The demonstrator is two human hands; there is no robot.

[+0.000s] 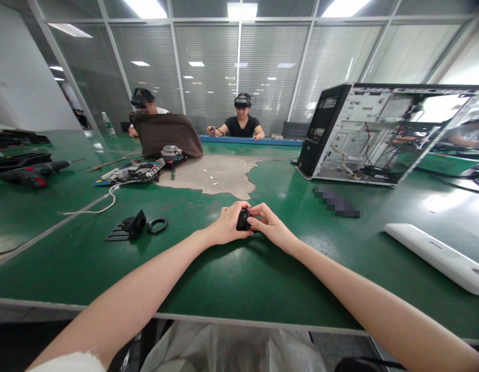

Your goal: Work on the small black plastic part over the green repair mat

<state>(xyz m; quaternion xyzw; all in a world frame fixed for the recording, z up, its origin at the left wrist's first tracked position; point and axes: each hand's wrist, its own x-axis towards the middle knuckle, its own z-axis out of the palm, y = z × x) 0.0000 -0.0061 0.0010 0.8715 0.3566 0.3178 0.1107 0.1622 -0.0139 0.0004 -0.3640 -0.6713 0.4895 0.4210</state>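
Note:
A small black part sits between both my hands over the green table. My left hand wraps its fingers round the part's left side. My right hand pinches its right side with thumb and fingertips. Most of the part is hidden by my fingers. To the left lie a black bracket piece and a black ring.
An open computer case stands at the right rear. A white oblong cover lies at the right. A circuit board, a white cable and a drill lie at the left. Two people sit at the table's far side.

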